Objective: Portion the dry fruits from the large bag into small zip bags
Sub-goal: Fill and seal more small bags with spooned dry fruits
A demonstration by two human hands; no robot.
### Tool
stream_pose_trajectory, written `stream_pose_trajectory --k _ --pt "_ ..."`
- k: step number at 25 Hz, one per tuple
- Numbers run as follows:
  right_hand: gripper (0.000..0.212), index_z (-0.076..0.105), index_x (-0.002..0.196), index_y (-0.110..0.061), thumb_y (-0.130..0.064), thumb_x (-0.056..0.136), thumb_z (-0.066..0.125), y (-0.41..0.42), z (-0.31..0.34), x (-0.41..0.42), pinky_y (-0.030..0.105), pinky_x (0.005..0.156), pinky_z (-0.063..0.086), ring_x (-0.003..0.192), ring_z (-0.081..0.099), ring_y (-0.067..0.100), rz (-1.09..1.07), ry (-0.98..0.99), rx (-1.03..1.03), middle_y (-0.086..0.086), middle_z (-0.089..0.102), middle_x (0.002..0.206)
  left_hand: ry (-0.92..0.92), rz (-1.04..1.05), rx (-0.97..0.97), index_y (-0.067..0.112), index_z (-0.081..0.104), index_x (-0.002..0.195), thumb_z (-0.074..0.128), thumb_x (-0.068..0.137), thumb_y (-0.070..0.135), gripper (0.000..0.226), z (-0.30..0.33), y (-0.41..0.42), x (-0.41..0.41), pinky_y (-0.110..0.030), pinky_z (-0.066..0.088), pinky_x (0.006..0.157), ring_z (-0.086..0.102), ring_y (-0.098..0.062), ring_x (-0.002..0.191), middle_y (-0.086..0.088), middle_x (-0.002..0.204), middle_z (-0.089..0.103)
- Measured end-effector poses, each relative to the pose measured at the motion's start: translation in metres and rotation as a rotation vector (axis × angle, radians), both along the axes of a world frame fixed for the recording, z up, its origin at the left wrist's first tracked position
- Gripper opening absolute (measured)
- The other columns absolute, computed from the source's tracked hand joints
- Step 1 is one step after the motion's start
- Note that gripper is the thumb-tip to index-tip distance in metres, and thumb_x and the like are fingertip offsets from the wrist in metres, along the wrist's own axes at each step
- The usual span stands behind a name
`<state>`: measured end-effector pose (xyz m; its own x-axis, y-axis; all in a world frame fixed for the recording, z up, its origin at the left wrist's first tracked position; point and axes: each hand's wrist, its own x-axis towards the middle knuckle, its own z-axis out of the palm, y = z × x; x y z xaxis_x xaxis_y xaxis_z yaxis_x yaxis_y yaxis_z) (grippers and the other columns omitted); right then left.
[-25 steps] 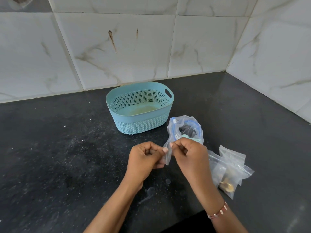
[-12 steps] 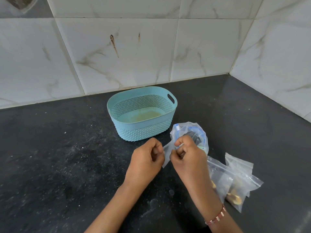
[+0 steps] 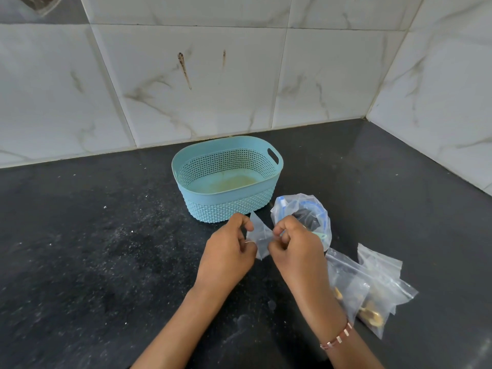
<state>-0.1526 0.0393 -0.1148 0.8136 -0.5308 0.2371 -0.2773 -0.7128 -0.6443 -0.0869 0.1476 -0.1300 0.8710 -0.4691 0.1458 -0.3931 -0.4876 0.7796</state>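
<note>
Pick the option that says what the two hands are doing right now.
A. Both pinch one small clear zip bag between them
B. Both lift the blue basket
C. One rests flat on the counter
A: the left hand and right hand each pinch an edge of the small clear zip bag, in front of the blue basket.

The counter [image 3: 80,262] is black stone with little white specks and some pale dusty marks on it. A light blue basket [image 3: 229,206] with lots of tiny holes stands on it near the wall — its bottom looks stained yellow-brown. Just to the right of the basket sits a clear plastic bag [image 3: 314,209] with blue and dark things inside. Nearer and further right lie small zip bags [image 3: 372,286] in a loose pile — some hold yellow-brown bits.
</note>
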Motion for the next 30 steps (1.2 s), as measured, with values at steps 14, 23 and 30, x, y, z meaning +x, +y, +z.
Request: stream_pose_trajectory --k 14,23,30 --pt "0.025 0.055 0.068 -0.026 -0.005 0.079 0.06 -0.011 0.024 -0.012 0.015 0.045 0.039 0.047 0.048 0.011 0.048 -0.002 0.261 0.011 0.063 0.059 0.04 -0.439 -0.194 0.036 0.045 0.126 0.072 0.064 0.051 0.069 -0.007 0.011 -0.003 -0.019 0.039 0.102 0.049 0.003 0.119 0.017 0.127 0.054" --pt "0.012 0.065 0.08 -0.019 -0.03 0.083 0.063 -0.023 0.023 -0.021 0.025 0.06 0.051 0.065 0.061 0.009 -0.068 -0.077 0.265 -0.003 0.065 0.072 0.091 -0.384 -0.295 0.039 0.05 0.115 0.074 0.065 0.04 0.055 -0.015 0.0 -0.01 -0.008 0.042 0.088 0.056 0.005 0.106 0.023 0.116 0.059" --pt "0.021 0.066 0.106 -0.02 -0.025 0.085 0.062 -0.073 -0.007 -0.024 0.022 0.066 0.038 0.081 0.053 0.014 -0.175 0.252 -0.147 -0.002 0.048 0.092 0.33 -0.416 -0.316 0.032 0.055 0.117 0.079 0.071 0.02 0.053 -0.031 -0.012 0.002 -0.016 0.047 0.092 0.058 0.003 0.109 0.018 0.114 0.065"
